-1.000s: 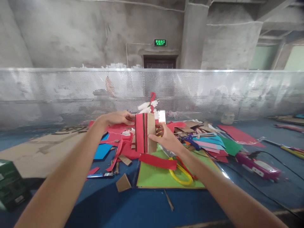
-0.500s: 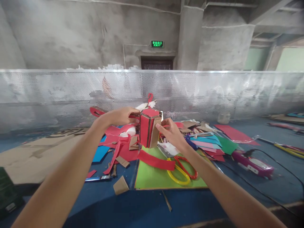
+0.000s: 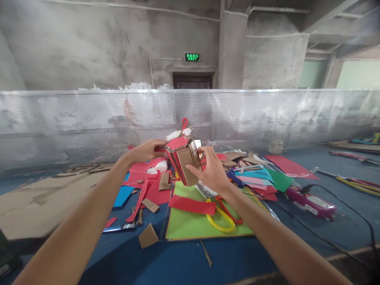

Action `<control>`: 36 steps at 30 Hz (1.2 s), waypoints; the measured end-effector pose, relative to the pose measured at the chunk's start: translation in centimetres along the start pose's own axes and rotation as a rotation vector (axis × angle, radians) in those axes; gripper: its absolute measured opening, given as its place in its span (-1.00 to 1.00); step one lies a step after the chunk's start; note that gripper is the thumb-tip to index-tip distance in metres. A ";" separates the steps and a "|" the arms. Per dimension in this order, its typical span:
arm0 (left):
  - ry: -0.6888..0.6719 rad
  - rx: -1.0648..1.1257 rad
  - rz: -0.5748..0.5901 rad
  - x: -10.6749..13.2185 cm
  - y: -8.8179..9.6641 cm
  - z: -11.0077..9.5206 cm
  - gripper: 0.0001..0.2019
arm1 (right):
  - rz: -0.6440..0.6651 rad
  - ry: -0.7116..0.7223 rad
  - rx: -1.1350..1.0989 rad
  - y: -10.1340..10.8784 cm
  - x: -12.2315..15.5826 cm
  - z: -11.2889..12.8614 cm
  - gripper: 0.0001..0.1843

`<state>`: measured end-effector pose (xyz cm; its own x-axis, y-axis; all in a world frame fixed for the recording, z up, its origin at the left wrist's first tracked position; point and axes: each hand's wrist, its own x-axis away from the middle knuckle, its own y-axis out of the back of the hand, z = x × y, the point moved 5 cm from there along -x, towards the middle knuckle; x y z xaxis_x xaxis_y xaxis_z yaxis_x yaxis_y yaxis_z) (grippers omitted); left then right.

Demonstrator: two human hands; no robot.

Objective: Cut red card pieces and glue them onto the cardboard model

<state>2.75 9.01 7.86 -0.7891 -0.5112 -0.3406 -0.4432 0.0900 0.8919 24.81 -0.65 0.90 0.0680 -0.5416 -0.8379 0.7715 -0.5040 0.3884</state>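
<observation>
Between my hands, a many-sided cardboard box (image 3: 187,161) hangs tilted above the table, its top and some sides covered in red paper, others bare brown. My left hand (image 3: 150,150) is closed on its left side near the top. On the right side, my right hand (image 3: 209,168) grips it with the thumb on a bare brown face. Below the box lie a red paper strip (image 3: 192,204) and scissors with yellow and red handles (image 3: 222,221), on a green sheet (image 3: 190,229). The far faces of the box are hidden.
Red paper scraps (image 3: 154,192), cardboard pieces (image 3: 148,236) and a utility knife (image 3: 118,228) lie to the left, beside a large cardboard sheet (image 3: 53,202). Rightward are coloured papers (image 3: 255,178) and a corded purple device (image 3: 311,204). A perforated metal screen (image 3: 237,114) stands behind.
The box has turned and tilted in my hands, showing more of its brown sides. My right hand has shifted across its face. The whole view has moved slightly.
</observation>
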 end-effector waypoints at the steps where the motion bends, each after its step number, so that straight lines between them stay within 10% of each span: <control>1: -0.021 0.080 0.019 0.0 -0.3 0.3 -0.71 | -0.003 0.042 0.014 0.0 0.0 0.4 -0.49; 21: -0.018 0.532 0.038 -0.3 -2.9 1.4 -0.64 | -0.116 0.074 -0.033 -0.4 0.2 1.3 -0.37; 27: 0.040 0.580 0.068 0.5 -3.0 4.3 -0.68 | 0.073 0.014 -0.335 -0.3 -0.1 0.6 -0.64; 36: 0.118 0.638 0.082 1.5 -3.8 7.0 -0.72 | 0.217 -0.016 -0.340 -2.0 0.7 0.4 -0.29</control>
<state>0.34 13.89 1.86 -0.7953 -0.5682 -0.2116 -0.5776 0.6040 0.5492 23.06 -0.26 -0.37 0.2448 -0.6225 -0.7434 0.9056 -0.1271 0.4046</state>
